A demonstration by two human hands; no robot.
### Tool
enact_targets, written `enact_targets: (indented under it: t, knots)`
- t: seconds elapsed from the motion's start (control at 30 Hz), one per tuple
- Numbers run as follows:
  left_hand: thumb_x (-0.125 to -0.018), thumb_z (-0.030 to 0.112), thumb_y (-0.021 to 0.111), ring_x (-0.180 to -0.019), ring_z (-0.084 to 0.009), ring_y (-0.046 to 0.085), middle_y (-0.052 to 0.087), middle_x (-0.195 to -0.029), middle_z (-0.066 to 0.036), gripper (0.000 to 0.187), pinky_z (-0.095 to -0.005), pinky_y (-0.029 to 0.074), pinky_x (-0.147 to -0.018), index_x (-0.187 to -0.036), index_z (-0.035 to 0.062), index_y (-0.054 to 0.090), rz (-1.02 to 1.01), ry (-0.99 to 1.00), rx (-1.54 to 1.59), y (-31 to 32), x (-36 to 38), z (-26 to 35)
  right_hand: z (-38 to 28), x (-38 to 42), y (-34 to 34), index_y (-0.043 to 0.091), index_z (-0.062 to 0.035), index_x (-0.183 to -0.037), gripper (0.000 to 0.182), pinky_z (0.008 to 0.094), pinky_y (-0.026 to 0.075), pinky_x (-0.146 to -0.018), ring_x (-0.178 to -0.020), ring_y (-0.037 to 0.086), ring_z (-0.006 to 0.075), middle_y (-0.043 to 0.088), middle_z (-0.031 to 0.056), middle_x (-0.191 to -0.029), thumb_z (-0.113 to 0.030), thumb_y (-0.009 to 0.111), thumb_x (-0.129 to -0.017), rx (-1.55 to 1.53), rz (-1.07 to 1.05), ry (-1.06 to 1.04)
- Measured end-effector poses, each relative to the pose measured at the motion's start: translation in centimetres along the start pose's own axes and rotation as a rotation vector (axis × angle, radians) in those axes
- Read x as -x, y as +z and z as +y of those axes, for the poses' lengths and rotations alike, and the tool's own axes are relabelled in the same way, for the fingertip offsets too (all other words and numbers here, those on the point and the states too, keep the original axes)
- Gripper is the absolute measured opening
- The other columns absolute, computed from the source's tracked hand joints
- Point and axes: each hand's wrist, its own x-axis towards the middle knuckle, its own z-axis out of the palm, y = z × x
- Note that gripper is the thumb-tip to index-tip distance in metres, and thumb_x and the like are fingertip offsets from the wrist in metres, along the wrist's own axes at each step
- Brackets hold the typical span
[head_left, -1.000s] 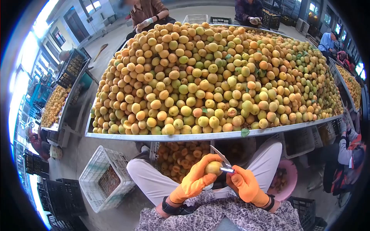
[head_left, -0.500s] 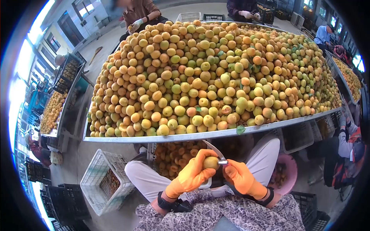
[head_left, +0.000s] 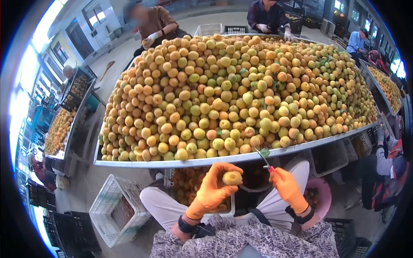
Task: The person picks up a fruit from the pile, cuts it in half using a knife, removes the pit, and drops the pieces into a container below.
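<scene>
My left hand [head_left: 211, 189], in an orange glove, holds a yellow apricot [head_left: 232, 178] between thumb and fingers. To its right, my right hand [head_left: 288, 187], also gloved in orange, grips a knife [head_left: 267, 163] by its red handle; the curved blade points up and left, apart from the fruit. Beyond both hands, a metal-edged table [head_left: 189, 163] carries a large heap of apricots [head_left: 223, 99]. Beneath my left hand stands a crate of halved apricots [head_left: 185, 188], partly hidden by the hand.
A white crate [head_left: 107, 215] stands at the left, and a pink tub [head_left: 323, 198] at the right beside my knee. Two people [head_left: 159, 21] [head_left: 269, 15] sit across the table. Another person [head_left: 389, 167] is at the far right. Black crates [head_left: 71, 232] are stacked lower left.
My hands have moved apart. The knife has left the apricot and shifted right and up with my right hand. The view has tilted slightly, showing more of the people opposite.
</scene>
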Motion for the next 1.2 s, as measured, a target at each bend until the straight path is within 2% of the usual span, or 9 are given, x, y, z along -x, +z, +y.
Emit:
enact_targets:
  t: [0.13,0.2,0.3,0.43,0.57,0.6,0.8,1.13,1.2]
  knots:
    - [-0.08,0.014,0.078,-0.104,-0.0244,0.062,0.058,-0.12,-0.017,0.055,-0.0391,0.051,-0.094,-0.122,0.0011,0.044,0.031,0.061,0.014,0.6,0.5,0.4,-5.8,2.6,0.9,0.056,-0.0044,-0.089,0.034,0.0199,0.022,-0.043,-0.047,0.033,0.0027,0.038,-0.0057,-0.056,-0.036,0.05,-0.1,-0.421,0.027,0.055]
    - [-0.082,0.019,0.076,-0.107,-0.0266,0.061,0.056,-0.121,-0.017,0.061,-0.0442,0.048,-0.099,-0.128,0.003,0.041,-0.008,-0.05,0.243,0.6,0.6,0.9,-7.1,3.5,1.8,0.055,-0.0043,-0.089,0.036,0.0197,0.021,-0.043,-0.046,0.032,0.0025,0.037,-0.0056,-0.056,-0.038,0.05,-0.1,-0.505,-0.072,0.133]
    - [-0.084,0.023,0.075,-0.113,-0.0296,0.057,0.055,-0.123,-0.017,0.062,-0.0465,0.044,-0.103,-0.132,0.0052,0.041,0.101,0.011,0.623,1.1,0.6,0.2,-7.7,4.1,2.3,0.054,-0.0034,-0.091,0.041,0.0201,0.02,-0.041,-0.044,0.03,0.0033,0.037,-0.0044,-0.056,-0.044,0.05,-0.099,-0.618,-0.244,0.222]
    - [-0.09,0.023,0.067,-0.121,-0.0282,0.052,0.051,-0.133,-0.018,0.052,-0.0401,0.043,-0.104,-0.133,0.0079,0.042,0.015,0.071,0.821,-0.3,0.5,-1.5,-8.6,4.8,4.4,0.054,-0.002,-0.093,0.041,0.0216,0.02,-0.041,-0.044,0.029,0.0046,0.037,-0.0037,-0.058,-0.042,0.051,-0.099,-0.754,-0.353,0.214]
    - [-0.087,0.004,0.059,-0.119,-0.0313,0.053,0.048,-0.135,-0.023,0.052,-0.0394,0.045,-0.101,-0.136,0.0006,0.042,0.095,0.002,0.982,0.1,0.7,-0.5,-9.9,4.8,5.7,0.054,-0.0031,-0.092,0.04,0.0222,0.022,-0.044,-0.047,0.029,0.0045,0.037,-0.0039,-0.059,-0.042,0.051,-0.099,-0.733,-0.404,0.196]
    - [-0.079,0.0,0.057,-0.119,-0.0341,0.052,0.048,-0.135,-0.024,0.059,-0.0427,0.043,-0.103,-0.136,-0.0027,0.041,0.133,-0.043,1.062,0.1,0.9,-0.3,-9.8,4.7,6.0,0.054,-0.0036,-0.092,0.039,0.0222,0.023,-0.045,-0.048,0.03,0.0044,0.037,-0.004,-0.059,-0.042,0.051,-0.099,-0.733,-0.414,0.15]
    - [-0.071,0.015,0.063,-0.119,-0.0374,0.051,0.053,-0.124,-0.02,0.062,-0.0493,0.036,-0.106,-0.128,-0.0023,0.047,-0.029,-0.003,0.937,0.1,1.1,-0.3,-9.2,4.8,7.2,0.056,-0.0041,-0.088,0.039,0.0217,0.026,-0.048,-0.053,0.035,0.0042,0.042,-0.0039,-0.06,-0.042,0.052,-0.099,-0.638,-0.393,0.125]
    - [-0.069,0.016,0.062,-0.111,-0.038,0.057,0.058,-0.115,-0.018,0.06,-0.0489,0.039,-0.103,-0.125,-0.0001,0.049,-0.062,-0.025,0.887,0.4,2.1,0.8,-8.3,4.7,7.2,0.056,-0.0009,-0.089,0.051,0.0222,0.025,-0.048,-0.052,0.036,0.0046,0.044,-0.0031,-0.059,-0.052,0.052,-0.095,-0.341,-0.349,-0.056]
    - [-0.068,0.016,0.061,-0.11,-0.0381,0.057,0.059,-0.113,-0.018,0.061,-0.0485,0.039,-0.103,-0.126,0.0008,0.049,-0.077,-0.069,0.899,0.6,2.4,0.8,-7.8,4.7,6.8,0.057,0.0015,-0.099,0.041,0.0319,0.041,-0.054,-0.055,0.047,0.0212,0.053,0.0127,-0.064,-0.039,0.053,-0.098,-0.141,-0.34,-0.14]
